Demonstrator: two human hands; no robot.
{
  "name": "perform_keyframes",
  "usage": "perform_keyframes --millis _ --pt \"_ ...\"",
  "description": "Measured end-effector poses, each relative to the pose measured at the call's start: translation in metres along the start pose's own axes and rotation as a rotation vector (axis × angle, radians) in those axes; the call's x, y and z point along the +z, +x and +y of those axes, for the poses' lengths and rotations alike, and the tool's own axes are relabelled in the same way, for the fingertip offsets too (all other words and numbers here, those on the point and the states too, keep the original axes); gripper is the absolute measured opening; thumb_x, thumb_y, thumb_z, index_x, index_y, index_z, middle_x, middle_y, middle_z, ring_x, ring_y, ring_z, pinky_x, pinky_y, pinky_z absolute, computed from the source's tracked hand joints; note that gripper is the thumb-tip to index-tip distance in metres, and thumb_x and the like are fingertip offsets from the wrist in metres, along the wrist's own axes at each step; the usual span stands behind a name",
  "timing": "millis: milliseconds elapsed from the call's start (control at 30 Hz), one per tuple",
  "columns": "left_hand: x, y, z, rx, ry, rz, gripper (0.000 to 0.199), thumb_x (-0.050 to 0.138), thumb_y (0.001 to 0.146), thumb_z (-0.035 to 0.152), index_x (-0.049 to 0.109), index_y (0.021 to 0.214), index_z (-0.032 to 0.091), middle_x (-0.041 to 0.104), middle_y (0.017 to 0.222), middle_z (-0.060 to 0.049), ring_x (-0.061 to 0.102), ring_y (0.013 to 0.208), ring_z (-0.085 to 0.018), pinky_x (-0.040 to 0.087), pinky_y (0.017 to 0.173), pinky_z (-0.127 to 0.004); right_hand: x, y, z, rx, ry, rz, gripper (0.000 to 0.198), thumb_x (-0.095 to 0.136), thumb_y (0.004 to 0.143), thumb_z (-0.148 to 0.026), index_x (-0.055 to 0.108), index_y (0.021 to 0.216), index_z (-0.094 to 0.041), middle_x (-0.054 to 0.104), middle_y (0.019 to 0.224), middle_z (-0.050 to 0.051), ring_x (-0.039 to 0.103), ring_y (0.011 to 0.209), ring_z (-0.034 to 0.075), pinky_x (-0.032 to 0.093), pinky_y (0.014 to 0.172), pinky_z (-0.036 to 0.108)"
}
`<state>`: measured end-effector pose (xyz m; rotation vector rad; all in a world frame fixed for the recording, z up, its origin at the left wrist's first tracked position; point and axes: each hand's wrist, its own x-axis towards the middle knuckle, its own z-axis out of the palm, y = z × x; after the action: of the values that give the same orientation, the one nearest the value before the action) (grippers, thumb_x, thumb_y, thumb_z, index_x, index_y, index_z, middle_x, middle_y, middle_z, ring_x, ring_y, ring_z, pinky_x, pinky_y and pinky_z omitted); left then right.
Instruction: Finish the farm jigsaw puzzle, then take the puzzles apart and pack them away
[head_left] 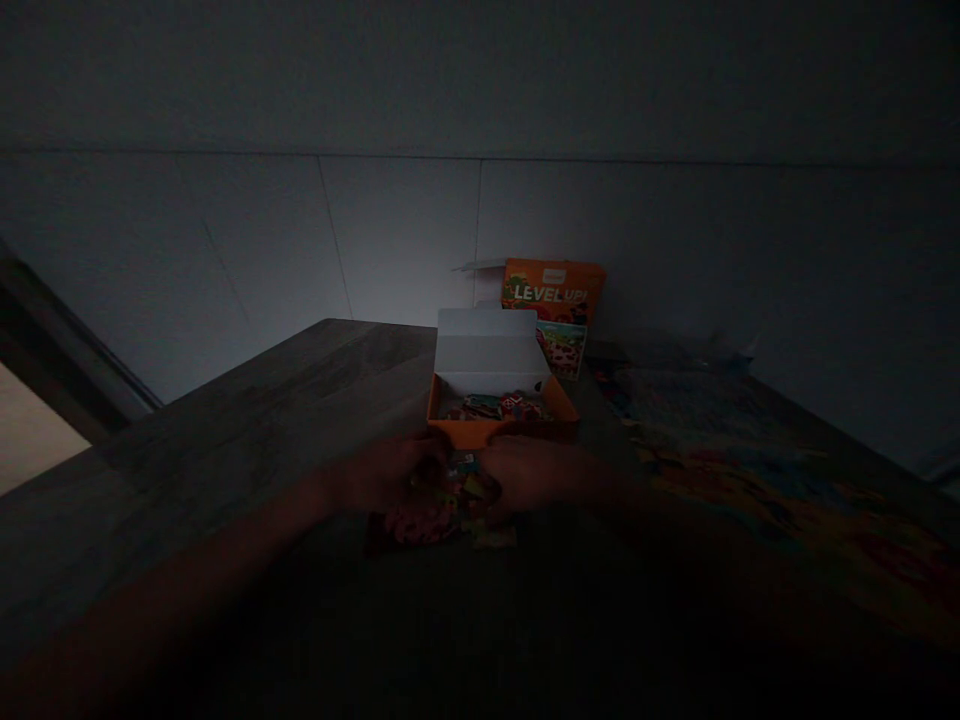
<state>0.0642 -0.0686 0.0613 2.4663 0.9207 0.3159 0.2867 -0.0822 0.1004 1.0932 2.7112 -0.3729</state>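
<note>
The picture is very dark and my hands are blurred. My left hand (394,472) is over the left part of a small patch of colourful puzzle pieces (420,524), its fingers curled and pinched. From the right, my right hand (525,472) reaches in with bent fingers at the patch's right side. Whatever is between the fingers of either hand is too dark to make out. Just beyond both hands stands an open orange box (469,434) with its white lid raised. More printed pieces (517,405) lie inside it.
Behind the open box an orange "LEVEL UP!" box (555,285) stands upright near the wall, its flap out to the left. A large colourful printed sheet or puzzle (787,510) covers the table's right side, with clear plastic (690,350) behind. The grey tabletop (300,400) extends left.
</note>
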Motion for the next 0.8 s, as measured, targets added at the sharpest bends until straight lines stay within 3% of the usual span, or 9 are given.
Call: perform_keyframes --millis 133,267,400,600,800 --pt "0.003 -0.002 0.011 -0.007 0.081 -0.009 0.046 0.067 0.076 0.022 0.056 0.120 0.020 0.057 0.122 -0.010 0.058 0.106 -0.025 0.050 0.090 -0.038 -0.002 0.000 -0.005 -0.019 0.015 -0.013 0.021 0.072 0.073 -0.031 0.072 0.084 -0.013 0.067 0.073 0.006 0.058 0.059 0.016 0.038 0.051 0.025" --pt "0.014 -0.005 0.024 -0.042 0.236 -0.009 0.060 0.069 0.075 0.032 0.050 0.132 0.020 0.047 0.136 -0.013 0.048 0.121 -0.031 0.044 0.101 -0.044 -0.001 0.000 -0.003 -0.020 -0.028 -0.040 0.031 0.072 0.074 -0.029 0.070 0.099 -0.011 0.071 0.090 0.011 0.063 0.072 0.019 0.039 0.053 0.025" --pt "0.019 -0.003 0.022 -0.024 0.230 -0.017 0.053 0.065 0.079 0.034 0.053 0.129 0.018 0.047 0.135 -0.013 0.047 0.121 -0.030 0.043 0.101 -0.040 -0.003 0.001 0.000 0.034 0.011 -0.087 0.050 0.071 0.073 -0.029 0.061 0.116 -0.007 0.066 0.110 0.016 0.064 0.085 0.022 0.042 0.056 0.024" --pt "0.012 -0.001 0.008 0.031 0.192 0.004 0.055 0.067 0.079 0.033 0.052 0.130 0.023 0.052 0.126 -0.009 0.049 0.116 -0.029 0.043 0.099 -0.041 -0.006 0.005 0.005 0.070 0.052 -0.146 0.045 0.071 0.071 -0.038 0.066 0.107 -0.010 0.067 0.106 0.013 0.063 0.082 0.021 0.041 0.055 0.024" --pt "0.009 -0.001 0.016 0.053 0.183 -0.013 0.043 0.065 0.083 0.038 0.058 0.123 0.023 0.050 0.126 -0.009 0.048 0.115 -0.029 0.042 0.098 -0.041 -0.004 0.008 0.016 0.066 0.133 -0.164 0.055 0.078 0.063 -0.045 0.067 0.106 -0.014 0.067 0.102 0.009 0.063 0.083 0.021 0.041 0.060 0.024"
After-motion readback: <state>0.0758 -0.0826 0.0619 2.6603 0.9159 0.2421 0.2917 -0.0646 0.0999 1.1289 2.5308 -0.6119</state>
